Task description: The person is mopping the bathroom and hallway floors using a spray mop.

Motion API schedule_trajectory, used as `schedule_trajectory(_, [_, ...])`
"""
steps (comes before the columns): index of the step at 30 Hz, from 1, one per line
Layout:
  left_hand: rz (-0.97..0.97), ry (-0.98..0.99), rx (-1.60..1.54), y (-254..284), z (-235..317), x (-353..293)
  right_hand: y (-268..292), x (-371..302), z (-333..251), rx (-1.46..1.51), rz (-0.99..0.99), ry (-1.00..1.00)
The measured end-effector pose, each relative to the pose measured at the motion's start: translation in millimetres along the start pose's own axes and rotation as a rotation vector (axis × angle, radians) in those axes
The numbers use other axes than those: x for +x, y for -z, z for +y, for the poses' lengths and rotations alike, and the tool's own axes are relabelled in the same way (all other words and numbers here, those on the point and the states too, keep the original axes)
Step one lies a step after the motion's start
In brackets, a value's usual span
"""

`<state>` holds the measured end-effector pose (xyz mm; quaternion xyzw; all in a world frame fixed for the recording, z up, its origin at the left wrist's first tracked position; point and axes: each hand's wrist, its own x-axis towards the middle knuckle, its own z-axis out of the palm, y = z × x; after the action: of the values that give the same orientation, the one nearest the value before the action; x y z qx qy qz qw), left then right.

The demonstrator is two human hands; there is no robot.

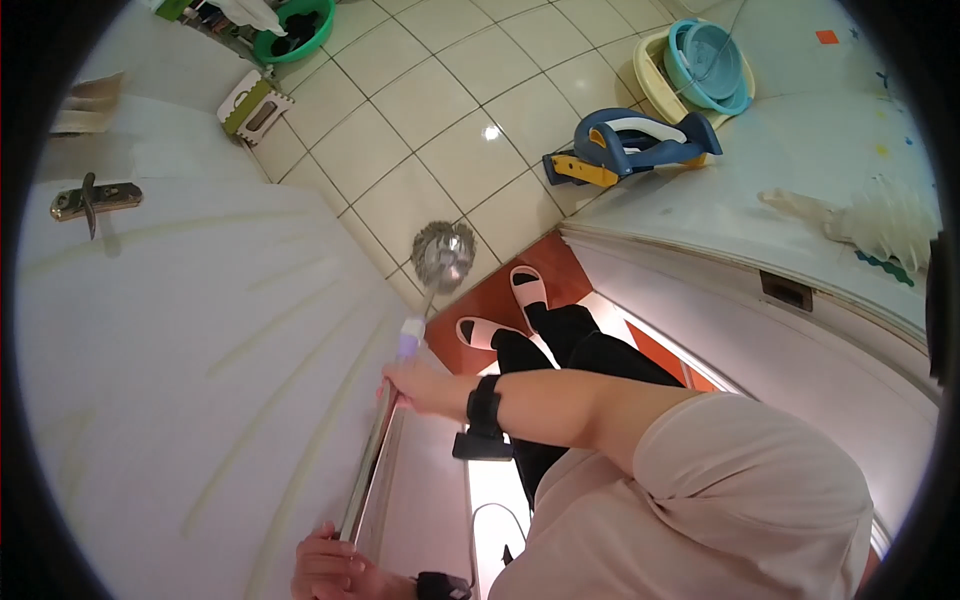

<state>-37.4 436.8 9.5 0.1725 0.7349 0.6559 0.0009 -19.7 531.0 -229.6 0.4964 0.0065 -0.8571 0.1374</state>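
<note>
Both my hands are on one long-handled mop, gripping its shiny metal pole [366, 480]. My right hand [418, 387] wraps the pole higher up, just below a white and lilac collar [410, 338]. Nearer to me, at the lower edge, my left hand [328, 566] closes round the pole's lower part in the picture. Beyond the collar, a round mop head [443, 256] with grey fringe and a shiny centre is over the pale floor tiles, by the red-brown threshold. Whether it touches the floor I cannot tell.
A white door [200, 350] with a lever handle [90, 205] stands close on the left. Ahead on the tiles are a folding stool [255, 108], a green basin [318, 35], a blue and yellow plastic seat-like item [630, 145] and stacked basins [708, 65]. My slippered feet [528, 287] are on the threshold.
</note>
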Motion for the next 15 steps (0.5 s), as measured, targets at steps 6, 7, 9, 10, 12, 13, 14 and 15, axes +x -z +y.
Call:
schedule_trajectory(6, [-0.053,0.050,-0.251,-47,-79,-7,36,35,-105,-0.262,0.171,0.438])
schedule_trajectory(7, [-0.081,0.052,-0.326,-58,-98,-12,65,66,-132,-0.189,0.041,0.514])
schedule_trajectory(9, [-0.233,0.106,-0.136,-83,-108,-18,76,62,-185,-0.222,0.175,0.612])
schedule_trajectory(10, [-0.391,0.142,0.029,-94,-110,-20,82,59,-204,-0.097,0.240,0.659])
schedule_trajectory(12, [-0.366,0.104,-0.046,-81,-110,-15,54,27,-196,-0.139,0.177,0.686])
schedule_trajectory(13, [-0.323,0.054,-0.125,-73,-105,-9,42,15,-191,-0.199,0.100,0.720])
schedule_trajectory(14, [-0.314,0.024,-0.137,-70,-96,3,41,14,-189,-0.196,0.074,0.694])
schedule_trajectory(15, [-0.236,-0.003,-0.184,-66,-82,13,35,17,-179,-0.204,0.033,0.650])
